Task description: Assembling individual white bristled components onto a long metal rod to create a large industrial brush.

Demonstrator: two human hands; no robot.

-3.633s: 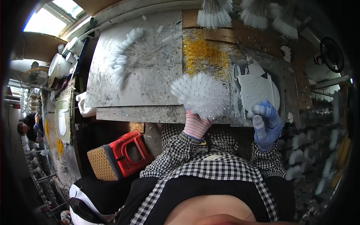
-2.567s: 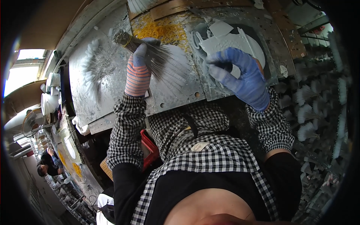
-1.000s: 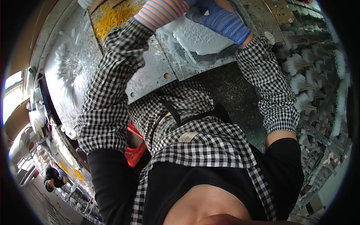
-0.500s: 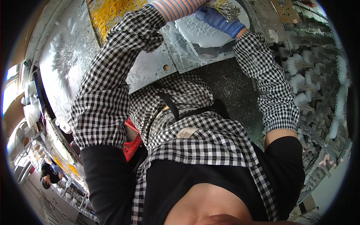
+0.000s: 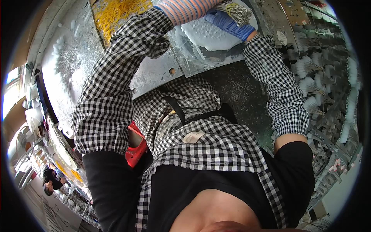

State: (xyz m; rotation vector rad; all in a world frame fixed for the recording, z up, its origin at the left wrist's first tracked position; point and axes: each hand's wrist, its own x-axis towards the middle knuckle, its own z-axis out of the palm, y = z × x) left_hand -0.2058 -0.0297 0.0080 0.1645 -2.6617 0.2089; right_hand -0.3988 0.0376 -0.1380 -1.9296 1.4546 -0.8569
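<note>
A bundle of thin twisted metal wires with looped ends [image 5: 240, 14], tied with a yellow rubber band, lies at the top edge of the view. My right hand [image 5: 228, 25], in a blue knit glove, is closed under and around this bundle. From the left, my left hand [image 5: 187, 10] in an orange, blue and grey striped glove reaches to the bundle's far side; its fingers are cut off by the frame's edge. Beneath both hands a thick white paste [image 5: 208, 36] with a bumpy surface covers a round plate on the metal worktable [image 5: 152, 71].
Loose yellow rubber bands [image 5: 116, 15] are heaped at the far left of the table. White-bristled wire brushes [image 5: 65, 58] lie left of them, and many more brushes [image 5: 309, 67] are stacked at right. A red plastic object [image 5: 136, 149] is by my lap. Another person [image 5: 53, 181] is at far left.
Both hands and the wire bundle have shifted slightly nearer and to the right. More of the looped wire ends and the yellow band now shows.
</note>
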